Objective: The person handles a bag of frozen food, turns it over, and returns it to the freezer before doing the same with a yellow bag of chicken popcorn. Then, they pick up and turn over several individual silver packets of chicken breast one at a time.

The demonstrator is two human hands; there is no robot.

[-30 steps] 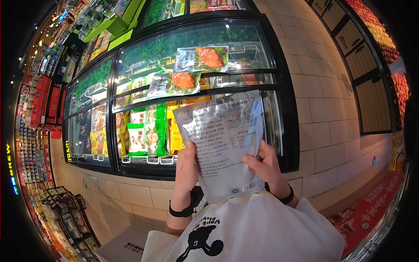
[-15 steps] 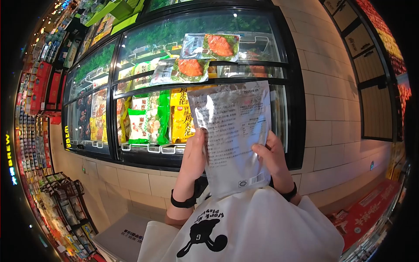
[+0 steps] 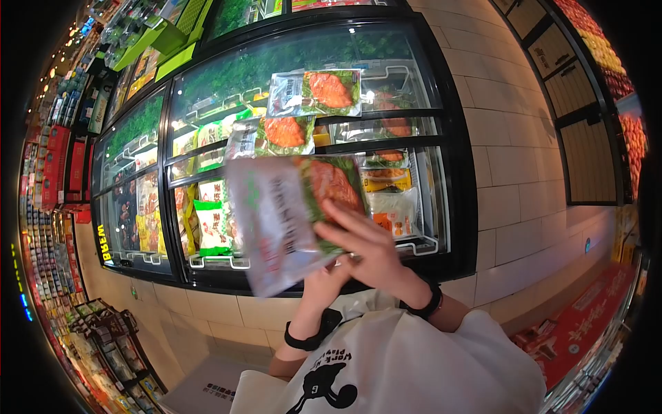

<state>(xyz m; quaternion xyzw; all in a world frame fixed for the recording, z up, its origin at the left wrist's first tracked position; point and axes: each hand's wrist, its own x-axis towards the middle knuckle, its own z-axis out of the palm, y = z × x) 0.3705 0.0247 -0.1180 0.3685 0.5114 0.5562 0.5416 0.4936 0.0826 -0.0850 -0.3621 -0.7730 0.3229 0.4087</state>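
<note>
A flat silver food packet [image 3: 272, 214] with an orange meat picture on green is held in front of me, its picture side facing up and partly blurred. My left hand [image 3: 329, 279] grips its lower edge, with the fingers partly hidden behind it. Across the packet's right part lies my right hand [image 3: 365, 245], fingers extended over the printed picture and touching it. Beyond, two similar packets rest on the freezer's glass top: an upper packet [image 3: 316, 93] and a lower packet [image 3: 272, 136], which the held one comes close to.
A black-framed glass freezer [image 3: 455, 207] holds yellow, green and white food bags. Green plastic crates [image 3: 162, 41] stand at its upper left. Stocked shelves run along the far left. A snack rack [image 3: 114, 341] stands at the lower left, and a red display [image 3: 586, 331] at the lower right.
The packet has been turned over from its text side to its picture side and moved left. My right hand has shifted left onto its front. My left hand has moved down and right.
</note>
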